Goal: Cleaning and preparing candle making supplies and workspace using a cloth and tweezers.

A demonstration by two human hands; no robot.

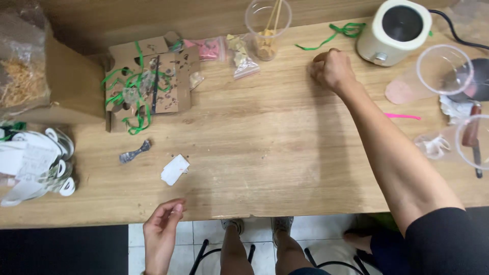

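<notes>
Wooden table (265, 153) fills the view, and at far left sits a clear bag of pale shavings (20, 71) above a heap of white plastic lids (35, 168). Next comes a flattened brown cardboard carrier (147, 81) tangled in green ribbon (133, 102), with a small white paper scrap (174, 169) lying below it. Left hand (162, 231) hovers at the near table edge — fingers loosely curled, pinched together, whether it holds anything I cannot tell. Small clear packets, pink (209, 49) and tan (240, 56), lie beside a clear cup with wooden sticks (268, 23). Right hand (332, 69) rests on the wood as a closed fist — contents hidden — just beside a cream cylindrical appliance (395, 31). More clear plastic cups (443, 71) lie far right.
</notes>
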